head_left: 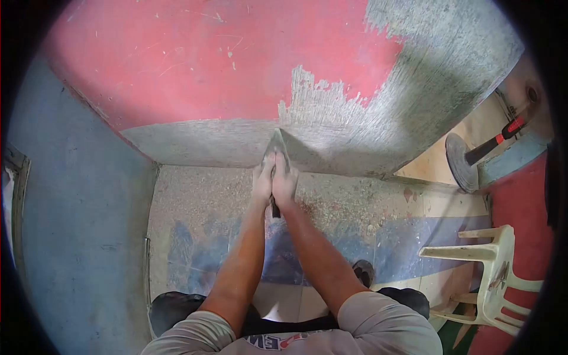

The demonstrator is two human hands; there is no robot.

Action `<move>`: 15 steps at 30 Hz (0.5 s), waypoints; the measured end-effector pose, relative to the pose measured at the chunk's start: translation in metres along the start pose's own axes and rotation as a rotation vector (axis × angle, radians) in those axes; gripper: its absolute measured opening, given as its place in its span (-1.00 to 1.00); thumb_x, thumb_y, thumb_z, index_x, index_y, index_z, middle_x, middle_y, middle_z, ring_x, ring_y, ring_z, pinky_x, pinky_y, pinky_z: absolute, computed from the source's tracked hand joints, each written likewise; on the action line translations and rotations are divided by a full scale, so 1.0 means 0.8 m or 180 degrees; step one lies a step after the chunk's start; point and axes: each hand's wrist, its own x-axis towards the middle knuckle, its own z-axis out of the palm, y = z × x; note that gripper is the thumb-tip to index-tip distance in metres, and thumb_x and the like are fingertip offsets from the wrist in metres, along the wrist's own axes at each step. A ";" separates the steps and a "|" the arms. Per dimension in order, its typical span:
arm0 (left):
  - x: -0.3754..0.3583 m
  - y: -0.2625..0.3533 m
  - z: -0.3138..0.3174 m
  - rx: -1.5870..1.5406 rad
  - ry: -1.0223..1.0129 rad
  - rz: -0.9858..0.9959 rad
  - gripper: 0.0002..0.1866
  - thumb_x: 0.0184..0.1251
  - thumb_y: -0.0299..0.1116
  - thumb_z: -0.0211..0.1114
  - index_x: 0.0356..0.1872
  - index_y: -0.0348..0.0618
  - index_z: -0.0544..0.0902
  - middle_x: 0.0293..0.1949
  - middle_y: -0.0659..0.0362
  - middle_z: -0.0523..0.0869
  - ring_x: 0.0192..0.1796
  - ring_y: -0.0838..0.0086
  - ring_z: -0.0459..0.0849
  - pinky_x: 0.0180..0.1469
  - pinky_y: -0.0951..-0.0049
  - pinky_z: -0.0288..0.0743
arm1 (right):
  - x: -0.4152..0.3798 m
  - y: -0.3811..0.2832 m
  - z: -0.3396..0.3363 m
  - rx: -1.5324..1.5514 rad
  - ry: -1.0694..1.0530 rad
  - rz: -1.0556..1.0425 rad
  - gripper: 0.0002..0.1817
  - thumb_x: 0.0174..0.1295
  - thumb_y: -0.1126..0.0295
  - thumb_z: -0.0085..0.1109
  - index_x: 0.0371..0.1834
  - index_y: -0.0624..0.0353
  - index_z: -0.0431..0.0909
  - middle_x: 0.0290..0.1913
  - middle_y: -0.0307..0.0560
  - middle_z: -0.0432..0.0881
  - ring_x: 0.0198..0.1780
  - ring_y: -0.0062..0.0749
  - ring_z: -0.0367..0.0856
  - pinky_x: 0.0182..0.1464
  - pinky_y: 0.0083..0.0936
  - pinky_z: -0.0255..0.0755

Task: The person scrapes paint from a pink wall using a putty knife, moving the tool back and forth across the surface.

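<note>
Both my hands grip a pointed trowel (277,142), its dusty grey blade aimed up and away from me. The blade's tip is right at the lower wall, just below the edge of the red paint (195,65). My left hand (262,181) is closed round the tool from the left, thumb along the blade. From the right, my right hand (285,182) is closed on it too, pressed against the left. The dark end of the handle (276,209) sticks out below my wrists. Bare grey wall (343,139) shows where paint is gone, with ragged edges above.
Paint chips and dust (207,189) cover the floor along the wall, partly over a blue sheet (396,242). A plastic chair (497,278) lies tipped at the right. Behind it stands a round-based pedestal (462,163). A blue-grey wall (89,207) rises on the left.
</note>
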 end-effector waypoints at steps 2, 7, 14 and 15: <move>0.001 -0.003 -0.001 0.0006 0.0036 0.0030 -0.49 0.58 -0.07 0.28 0.16 -0.41 0.70 0.06 0.09 0.76 0.11 0.41 0.65 0.20 0.31 0.53 | 0.001 0.011 0.008 0.0387 0.0109 -0.0056 -0.53 0.60 0.18 0.04 0.08 0.50 0.65 -0.09 0.10 0.78 -0.02 -0.36 0.68 0.04 -0.31 0.53; 0.002 0.054 0.009 -0.0090 -0.0041 -0.0412 -0.47 0.55 -0.05 0.32 0.19 -0.40 0.65 0.12 0.06 0.72 0.13 0.38 0.64 0.22 0.33 0.52 | 0.008 -0.044 0.011 0.0303 -0.0064 0.0432 -0.55 0.62 0.19 0.02 0.09 0.44 0.68 -0.09 -0.01 0.80 -0.04 -0.42 0.68 0.03 -0.34 0.53; 0.018 0.014 -0.006 0.0108 -0.0287 -0.0040 -0.46 0.57 -0.08 0.30 0.29 -0.38 0.62 0.21 0.02 0.70 0.23 0.35 0.63 0.30 0.31 0.48 | 0.005 0.023 0.010 0.0292 0.0101 -0.0047 -0.56 0.59 0.21 0.05 0.13 0.45 0.65 -0.01 0.20 0.77 0.02 -0.22 0.74 0.05 -0.24 0.53; 0.024 0.036 0.001 0.0232 -0.0299 0.0011 -0.46 0.58 -0.08 0.29 0.28 -0.38 0.64 0.19 0.01 0.71 0.23 0.34 0.63 0.29 0.31 0.49 | 0.018 -0.018 0.011 0.0317 0.0026 -0.0149 -0.53 0.57 0.15 0.06 0.08 0.46 0.65 -0.05 0.32 0.75 0.02 -0.09 0.76 0.03 -0.18 0.54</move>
